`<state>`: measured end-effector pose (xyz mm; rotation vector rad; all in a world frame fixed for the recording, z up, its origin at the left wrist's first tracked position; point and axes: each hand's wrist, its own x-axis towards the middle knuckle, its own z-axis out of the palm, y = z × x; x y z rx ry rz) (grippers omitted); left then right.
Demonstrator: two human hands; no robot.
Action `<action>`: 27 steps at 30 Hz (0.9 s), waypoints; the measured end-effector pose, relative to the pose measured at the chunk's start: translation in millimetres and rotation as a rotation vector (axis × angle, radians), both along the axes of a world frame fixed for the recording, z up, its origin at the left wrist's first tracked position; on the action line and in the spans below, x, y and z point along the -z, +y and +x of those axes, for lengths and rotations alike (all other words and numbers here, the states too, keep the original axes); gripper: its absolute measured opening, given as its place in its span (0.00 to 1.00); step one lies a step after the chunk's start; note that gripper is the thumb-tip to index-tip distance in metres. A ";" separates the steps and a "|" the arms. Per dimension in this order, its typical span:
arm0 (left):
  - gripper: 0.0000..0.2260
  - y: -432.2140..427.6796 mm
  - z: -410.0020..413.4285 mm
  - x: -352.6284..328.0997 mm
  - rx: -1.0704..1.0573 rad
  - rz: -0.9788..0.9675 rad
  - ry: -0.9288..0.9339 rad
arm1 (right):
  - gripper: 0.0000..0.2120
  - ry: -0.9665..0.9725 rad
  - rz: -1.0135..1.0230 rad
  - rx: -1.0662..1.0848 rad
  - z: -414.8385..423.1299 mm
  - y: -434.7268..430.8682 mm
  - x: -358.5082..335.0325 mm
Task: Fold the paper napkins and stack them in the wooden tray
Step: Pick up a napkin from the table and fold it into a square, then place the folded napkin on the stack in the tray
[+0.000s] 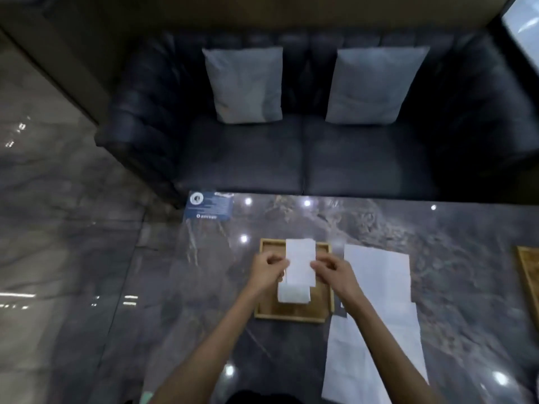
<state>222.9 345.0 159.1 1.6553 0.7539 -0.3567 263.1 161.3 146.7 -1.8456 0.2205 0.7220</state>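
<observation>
The folded white paper napkin (300, 263), a narrow strip, is held over the shallow square wooden tray (322, 312), its long axis running from the tray's far edge toward the near one. The left hand (267, 271) pinches its left edge and the right hand (331, 271) its right, both equally near. It overlaps a folded white napkin (293, 294) already lying in the tray. Unfolded white napkins (379, 275) lie on the grey marble table (452, 258), just beside the tray's right edge.

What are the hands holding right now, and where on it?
A folded white paper napkin, pinched at its long side edges by left hand and right hand.
</observation>
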 end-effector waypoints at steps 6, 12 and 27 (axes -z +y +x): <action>0.07 -17.6 -16.7 78.3 -0.036 0.075 0.181 | 0.13 0.145 -0.204 0.095 -23.6 10.3 80.3; 0.02 -13.0 -11.6 109.5 0.034 0.224 0.243 | 0.08 0.120 -0.292 0.021 -23.7 21.8 123.7; 0.12 -59.6 -66.0 97.9 0.061 0.503 0.323 | 0.07 0.057 -0.370 0.345 -102.1 -69.3 115.1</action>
